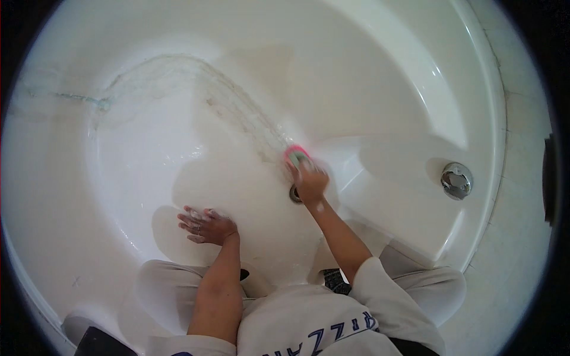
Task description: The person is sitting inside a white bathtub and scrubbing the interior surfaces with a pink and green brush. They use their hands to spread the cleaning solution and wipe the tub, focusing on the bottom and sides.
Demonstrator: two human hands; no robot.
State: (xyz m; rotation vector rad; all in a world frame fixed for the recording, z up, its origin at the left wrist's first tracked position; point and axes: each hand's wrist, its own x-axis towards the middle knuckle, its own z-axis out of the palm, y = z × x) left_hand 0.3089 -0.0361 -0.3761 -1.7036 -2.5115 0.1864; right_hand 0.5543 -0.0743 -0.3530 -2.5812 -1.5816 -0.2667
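Note:
My right hand [310, 181] grips a pink and grey-green scrub brush [297, 154], blurred at its edges, against the floor of a white bathtub [249, 196]. Just beneath that hand, the metal drain [295, 194] is partly covered. My left hand [208, 226] has its fingers spread, with white suds on them and nothing held. It appears to rest on the tub floor, to the left of the drain. A brownish line of grime [242, 95] curves along the base of the tub wall up to the brush.
A chrome overflow knob [457, 181] sits on the tub's right side. Bluish residue [104, 103] marks the left wall. Pale tiles [525, 151] border the right rim. My knees [167, 285] are inside the tub, and a dark object [102, 342] shows at the lower left.

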